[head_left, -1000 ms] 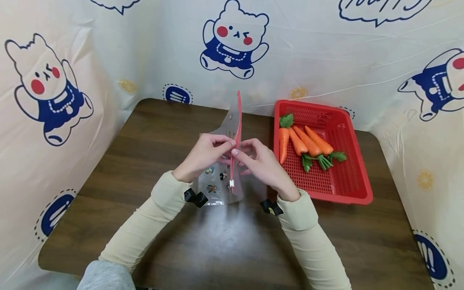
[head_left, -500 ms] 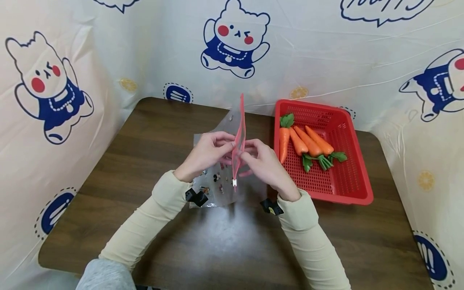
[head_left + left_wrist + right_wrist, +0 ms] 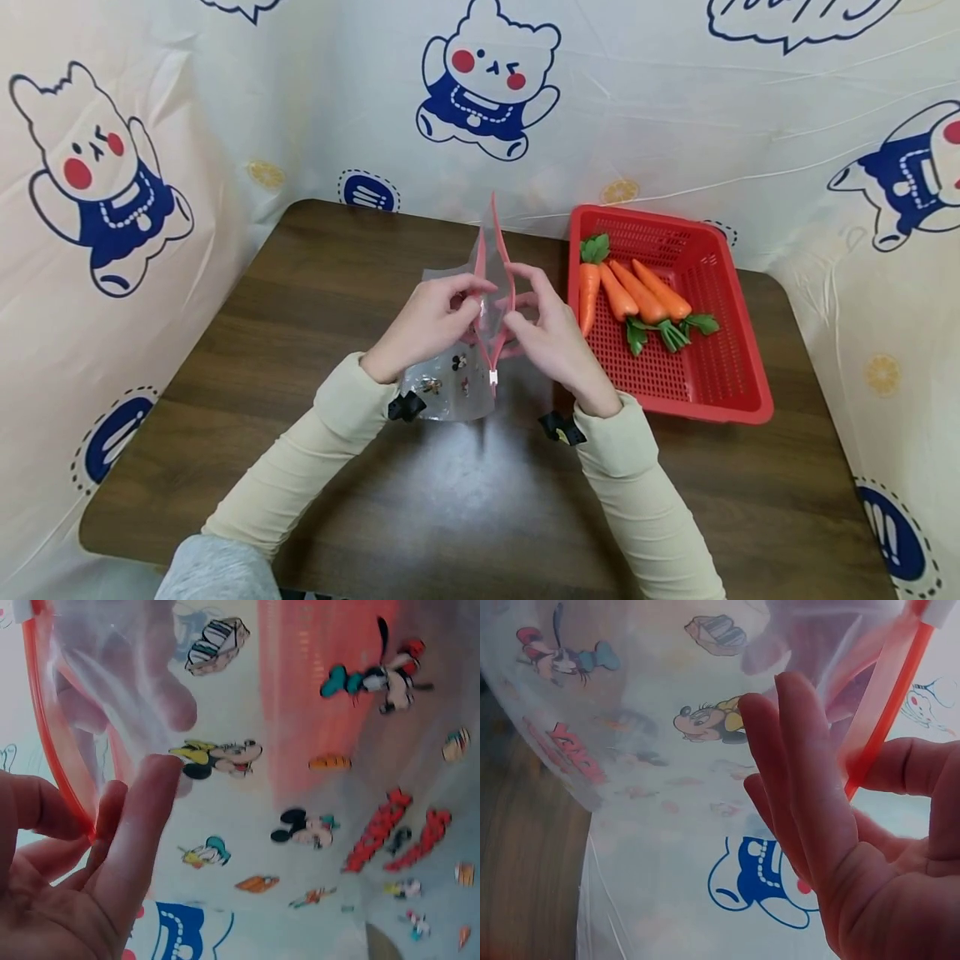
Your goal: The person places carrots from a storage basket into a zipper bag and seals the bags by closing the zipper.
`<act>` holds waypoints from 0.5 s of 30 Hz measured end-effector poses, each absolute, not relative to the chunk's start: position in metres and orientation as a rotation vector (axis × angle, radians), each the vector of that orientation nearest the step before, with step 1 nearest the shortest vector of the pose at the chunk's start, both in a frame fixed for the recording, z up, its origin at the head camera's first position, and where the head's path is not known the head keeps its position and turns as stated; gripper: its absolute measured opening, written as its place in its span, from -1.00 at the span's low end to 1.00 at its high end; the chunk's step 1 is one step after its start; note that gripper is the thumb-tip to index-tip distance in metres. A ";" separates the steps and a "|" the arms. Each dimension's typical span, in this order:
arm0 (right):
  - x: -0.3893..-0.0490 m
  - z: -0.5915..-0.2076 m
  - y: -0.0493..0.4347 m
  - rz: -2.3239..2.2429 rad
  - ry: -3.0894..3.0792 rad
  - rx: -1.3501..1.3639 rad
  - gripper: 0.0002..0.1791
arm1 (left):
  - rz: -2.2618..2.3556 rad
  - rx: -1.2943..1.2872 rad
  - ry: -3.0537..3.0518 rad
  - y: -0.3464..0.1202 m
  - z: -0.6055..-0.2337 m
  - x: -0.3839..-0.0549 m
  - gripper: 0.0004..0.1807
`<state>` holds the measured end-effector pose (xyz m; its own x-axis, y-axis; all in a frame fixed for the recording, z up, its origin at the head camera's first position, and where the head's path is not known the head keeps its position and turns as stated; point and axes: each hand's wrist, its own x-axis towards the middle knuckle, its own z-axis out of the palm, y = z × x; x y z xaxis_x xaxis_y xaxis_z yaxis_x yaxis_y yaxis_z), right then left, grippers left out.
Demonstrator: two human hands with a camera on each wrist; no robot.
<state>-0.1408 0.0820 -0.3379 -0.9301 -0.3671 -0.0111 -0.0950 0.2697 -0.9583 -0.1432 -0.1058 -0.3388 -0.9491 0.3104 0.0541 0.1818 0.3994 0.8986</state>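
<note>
A clear plastic zipper bag (image 3: 450,392) printed with small cartoon figures is held upright above the table, its red-edged mouth spread apart. My left hand (image 3: 431,317) pinches the left red edge between thumb and fingers. The opposite edge is pinched by my right hand (image 3: 547,333). At the near end of the mouth sits a white zip slider (image 3: 492,377). In the left wrist view, fingers (image 3: 142,832) lie along the bag's printed side. The right wrist view has the thumb and fingers (image 3: 810,765) on either side of the red strip (image 3: 892,705).
To the right stands a red perforated plastic basket (image 3: 731,367). Several orange carrots (image 3: 637,292) with green tops lie inside it. Everything rests on a dark brown wooden table (image 3: 247,350), with a white cartoon-printed cloth (image 3: 637,108) hanging behind and at both sides.
The bag's red mouth was pressed nearly flat one second ago and is now pulled apart into a wide gap. Both hands have kept their place at the edges.
</note>
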 end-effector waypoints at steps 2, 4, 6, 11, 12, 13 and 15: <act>-0.141 -0.338 0.082 -1.698 2.330 -0.431 -0.42 | 1.529 0.489 2.577 -0.107 -0.339 -0.143 -0.63; -0.141 -0.337 0.083 -1.679 2.346 -0.426 -0.46 | 1.431 0.545 2.649 -0.108 -0.338 -0.142 -0.63; -0.141 -0.337 0.084 -1.664 2.364 -0.422 -0.48 | 1.302 0.599 2.737 -0.110 -0.337 -0.141 -0.64; -0.143 -0.338 0.088 -1.652 2.393 -0.409 -0.55 | 0.965 0.720 2.927 -0.115 -0.332 -0.137 -0.72; -0.144 -0.338 0.089 -1.654 2.396 -0.402 -0.56 | 0.901 0.746 2.959 -0.115 -0.332 -0.137 -0.75; -0.144 -0.338 0.089 -1.659 2.400 -0.395 -0.58 | 0.836 0.773 2.990 -0.116 -0.332 -0.137 -0.77; -0.145 -0.338 0.090 -1.663 2.412 -0.387 -0.60 | 0.708 0.831 3.041 -0.116 -0.332 -0.137 -0.81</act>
<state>-0.1446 0.0904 -0.3376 -0.9487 -0.3160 -0.0048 -0.1079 0.3381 -0.9349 -0.1366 -0.1163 -0.3318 -0.8640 0.4638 0.1961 0.5027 0.7721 0.3887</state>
